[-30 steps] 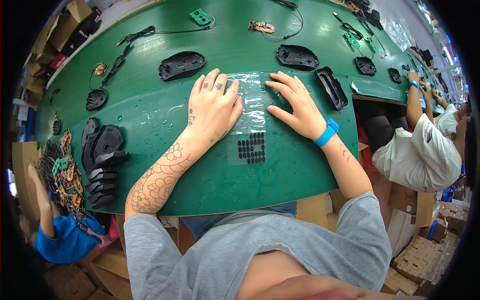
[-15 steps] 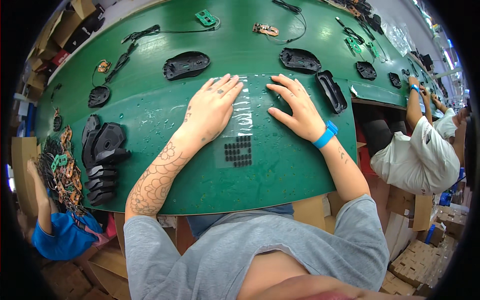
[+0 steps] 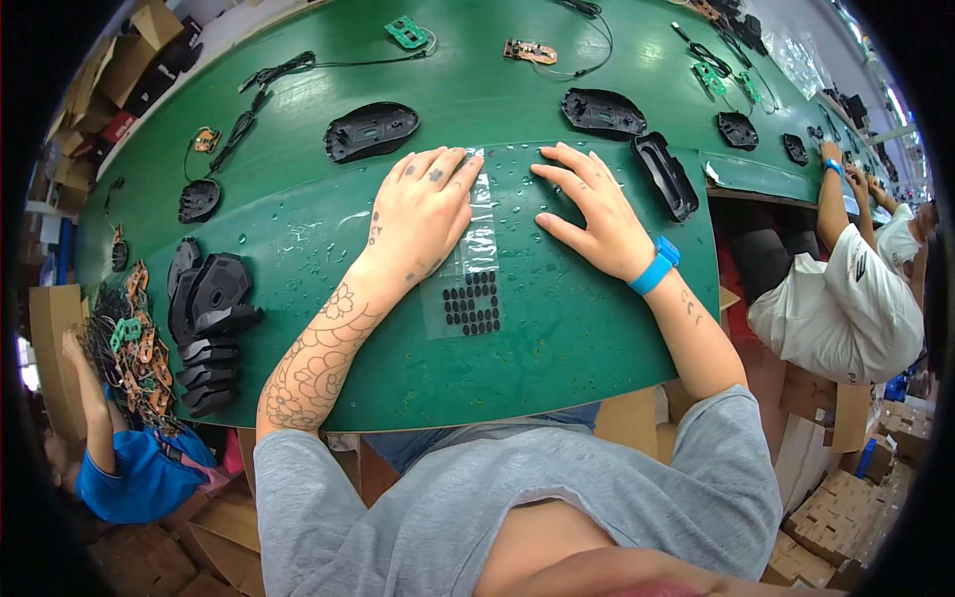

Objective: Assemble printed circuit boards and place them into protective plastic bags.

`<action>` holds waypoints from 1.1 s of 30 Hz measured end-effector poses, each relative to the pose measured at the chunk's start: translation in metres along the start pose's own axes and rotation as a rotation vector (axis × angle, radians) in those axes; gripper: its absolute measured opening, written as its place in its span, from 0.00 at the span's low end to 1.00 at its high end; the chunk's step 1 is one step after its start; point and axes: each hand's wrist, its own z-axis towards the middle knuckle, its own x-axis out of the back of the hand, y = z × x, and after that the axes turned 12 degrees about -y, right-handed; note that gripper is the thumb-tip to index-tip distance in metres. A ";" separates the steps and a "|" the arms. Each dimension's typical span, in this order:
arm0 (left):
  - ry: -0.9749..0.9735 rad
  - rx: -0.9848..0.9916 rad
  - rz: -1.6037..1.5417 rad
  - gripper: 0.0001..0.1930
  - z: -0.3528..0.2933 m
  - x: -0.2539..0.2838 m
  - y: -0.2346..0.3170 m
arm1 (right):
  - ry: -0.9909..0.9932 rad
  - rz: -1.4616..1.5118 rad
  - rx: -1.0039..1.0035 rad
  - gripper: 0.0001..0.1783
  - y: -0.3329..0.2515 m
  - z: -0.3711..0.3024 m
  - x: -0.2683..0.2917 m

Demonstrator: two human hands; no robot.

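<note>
My left hand [image 3: 423,211] lies palm down on a clear plastic sheet [image 3: 481,237], fingers stretched forward and slightly bent. Its fingertips rest along the sheet's upper part. Several small black oval pads [image 3: 472,304] stay in rows on the sheet's lower end, below that hand. To the right, my right hand [image 3: 597,221] is palm down with fingers and thumb spread, holding nothing; a gap separates it from the sheet. Beyond my hands sit two black mouse shells [image 3: 371,131], and a long black tray-like part [image 3: 665,177] lies right of my right hand.
Left of my forearm are stacked black mouse covers [image 3: 219,289] and a heap of orange circuit boards [image 3: 142,343]. Cabled boards, one green [image 3: 406,33] and one orange [image 3: 529,51], lie farther back. A co-worker in white [image 3: 846,308] sits right, another in blue [image 3: 149,473] left.
The fingers of my left hand have bent a little more, still on the sheet. My right hand keeps its spread pose. The whole view has shifted slightly.
</note>
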 end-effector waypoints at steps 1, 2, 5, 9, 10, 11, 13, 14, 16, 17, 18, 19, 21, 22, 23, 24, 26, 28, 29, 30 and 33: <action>0.004 0.002 -0.007 0.22 0.001 0.000 0.001 | 0.000 -0.008 -0.002 0.28 0.000 0.000 0.000; 0.007 0.005 -0.013 0.21 0.001 0.000 0.001 | -0.001 -0.016 -0.003 0.28 -0.001 0.000 0.001; 0.019 0.005 -0.020 0.21 0.002 -0.002 0.001 | 0.008 -0.022 0.000 0.28 0.001 0.001 -0.001; 0.058 0.006 -0.030 0.20 0.003 -0.009 -0.001 | 0.024 -0.029 0.016 0.28 0.001 0.002 -0.004; 0.069 0.008 -0.029 0.19 0.004 -0.010 0.000 | 0.025 -0.030 0.012 0.28 0.000 0.002 -0.004; 0.080 0.010 -0.028 0.18 0.005 -0.012 0.000 | 0.025 -0.031 0.009 0.28 -0.001 0.003 -0.004; 0.103 0.016 -0.026 0.17 0.005 -0.014 0.000 | 0.027 -0.034 0.002 0.28 -0.002 0.003 -0.004; 0.106 0.016 -0.026 0.17 0.005 -0.014 0.000 | 0.027 -0.036 0.004 0.28 -0.002 0.004 -0.004; 0.114 0.023 -0.028 0.17 0.005 -0.014 0.000 | 0.029 -0.023 0.004 0.28 -0.003 0.004 -0.005; 0.118 0.027 -0.030 0.17 0.005 -0.013 0.000 | 0.031 -0.017 0.004 0.28 -0.003 0.004 -0.005; 0.122 0.030 -0.031 0.16 0.005 -0.013 0.000 | 0.032 -0.010 0.004 0.28 -0.003 0.004 -0.005; 0.122 0.030 -0.029 0.16 0.005 -0.013 0.000 | 0.033 -0.009 0.006 0.28 -0.004 0.004 -0.005; 0.133 0.038 -0.033 0.16 0.005 -0.014 0.000 | 0.035 -0.023 0.006 0.28 -0.004 0.005 -0.005; 0.138 0.041 -0.035 0.16 0.005 -0.014 0.000 | 0.036 -0.030 0.006 0.28 -0.004 0.005 -0.005; 0.143 0.045 -0.037 0.16 0.005 -0.014 0.000 | 0.036 -0.036 0.006 0.28 -0.004 0.005 -0.006; 0.142 0.046 -0.036 0.16 0.005 -0.015 0.000 | 0.037 -0.035 0.006 0.28 -0.004 0.005 -0.006; 0.145 0.049 -0.040 0.16 0.005 -0.015 0.000 | 0.040 -0.033 0.000 0.27 -0.005 0.005 -0.007; 0.149 0.054 -0.045 0.16 0.005 -0.016 0.000 | 0.042 -0.033 -0.005 0.27 -0.005 0.006 -0.008; 0.150 0.056 -0.045 0.16 0.005 -0.016 0.000 | 0.041 -0.034 -0.004 0.27 -0.006 0.007 -0.008; 0.148 0.056 -0.051 0.16 0.005 -0.016 -0.001 | 0.041 -0.034 -0.009 0.27 -0.007 0.007 -0.008; 0.142 0.057 -0.070 0.16 0.005 -0.016 -0.002 | 0.041 -0.037 -0.025 0.27 -0.009 0.008 -0.009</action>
